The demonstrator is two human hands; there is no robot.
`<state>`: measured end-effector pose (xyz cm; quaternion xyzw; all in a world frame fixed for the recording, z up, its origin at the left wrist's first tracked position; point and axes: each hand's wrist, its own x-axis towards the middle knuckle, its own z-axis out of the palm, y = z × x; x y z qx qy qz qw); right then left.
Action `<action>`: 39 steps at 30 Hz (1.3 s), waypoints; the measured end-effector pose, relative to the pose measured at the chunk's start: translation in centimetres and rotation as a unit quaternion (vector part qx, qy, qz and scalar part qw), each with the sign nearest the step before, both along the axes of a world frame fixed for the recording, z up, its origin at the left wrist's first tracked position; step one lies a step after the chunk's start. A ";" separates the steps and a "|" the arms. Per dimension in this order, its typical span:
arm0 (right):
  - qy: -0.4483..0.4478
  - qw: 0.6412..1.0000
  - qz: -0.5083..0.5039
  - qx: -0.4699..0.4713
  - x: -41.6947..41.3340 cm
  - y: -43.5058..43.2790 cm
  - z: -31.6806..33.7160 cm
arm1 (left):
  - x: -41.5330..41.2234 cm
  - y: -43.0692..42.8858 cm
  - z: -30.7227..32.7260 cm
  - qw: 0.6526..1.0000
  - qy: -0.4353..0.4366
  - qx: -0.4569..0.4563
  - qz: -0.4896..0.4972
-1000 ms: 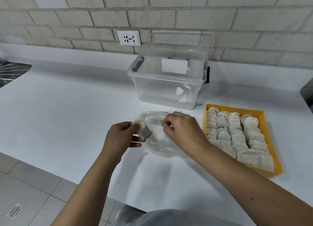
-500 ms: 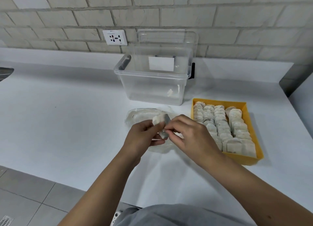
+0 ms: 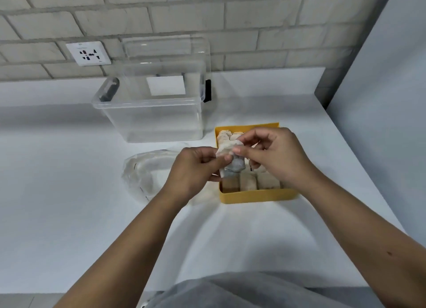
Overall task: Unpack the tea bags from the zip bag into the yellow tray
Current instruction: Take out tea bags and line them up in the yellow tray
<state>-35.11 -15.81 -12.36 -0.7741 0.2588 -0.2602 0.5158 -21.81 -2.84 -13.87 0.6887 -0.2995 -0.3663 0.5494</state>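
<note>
A small clump of tea bags (image 3: pixel 230 156) is pinched between the left hand (image 3: pixel 196 169) and the right hand (image 3: pixel 274 155), both closed on it, and is held just above the near left corner of the yellow tray (image 3: pixel 255 196), probably so the bags can be separated and dropped into the rows already packed there. The crumpled zip bag (image 3: pixel 147 171) lies left of the tray, nearly emptied. Half a second earlier the clump was held over the zip bag; it has since been carried rightward over the tray.

No legible text anywhere.
</note>
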 end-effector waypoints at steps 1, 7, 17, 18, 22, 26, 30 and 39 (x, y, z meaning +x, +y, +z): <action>0.007 1.000 -0.004 -0.003 -0.4 -0.1 0.0 | -0.3 -0.4 0.0 1.000 0.002 0.001 -0.012; -0.021 0.996 -0.056 0.069 -1.7 -0.5 -0.5 | 0.8 -0.5 -0.4 1.000 0.012 0.015 0.003; 0.207 0.971 -0.015 -0.116 0.6 0.7 -4.0 | 4.5 1.5 -1.6 0.998 -0.016 0.032 0.056; 0.216 0.969 -0.013 -0.118 0.8 0.8 -4.3 | 4.7 1.6 -1.8 0.998 -0.014 0.035 0.055; 0.250 0.954 0.003 -0.166 1.8 1.2 -5.3 | 5.2 1.9 -2.3 0.998 -0.008 0.036 0.046; 0.316 0.901 -0.003 -0.296 2.6 1.6 -5.5 | 5.4 2.0 -2.7 0.999 -0.001 0.030 0.036; 0.275 0.914 -0.006 -0.298 2.7 1.4 -4.9 | 4.8 2.2 -2.6 0.999 0.015 0.028 0.017; 0.114 0.989 0.089 -0.012 3.6 0.6 0.1 | 3.7 1.4 -2.1 1.000 -0.005 0.011 -0.027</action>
